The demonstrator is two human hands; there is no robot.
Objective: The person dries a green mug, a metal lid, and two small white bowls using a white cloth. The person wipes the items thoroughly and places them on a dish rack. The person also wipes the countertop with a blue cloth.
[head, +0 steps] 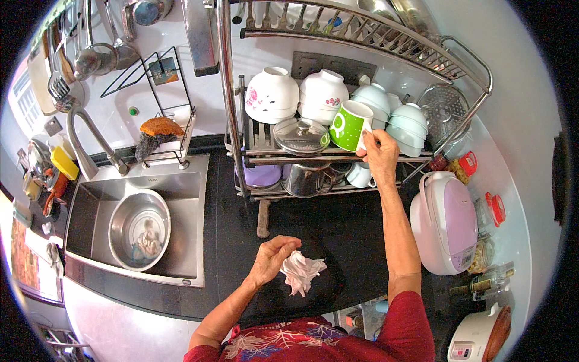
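My right hand point(379, 149) grips the handle of a green mug point(347, 126) with white dots. The mug is tilted at the front of the dish rack's point(294, 160) middle shelf, beside a glass pot lid point(302, 135); whether it rests on the shelf I cannot tell. Behind it are upturned white flowered bowls point(272, 95) and pale green bowls point(408, 126). Low over the black countertop point(239, 289), my left hand point(275, 260) pinches a crumpled white cloth point(302, 271) that hangs from the fingers.
To the left, a steel basin point(140, 194) holding wet cloth stands in the sink point(190, 217) under a curved faucet point(79, 131). A knife handle point(263, 219) juts from below the rack. On the right are a pink-and-white rice cooker point(445, 221), jars and a second cooker point(475, 335).
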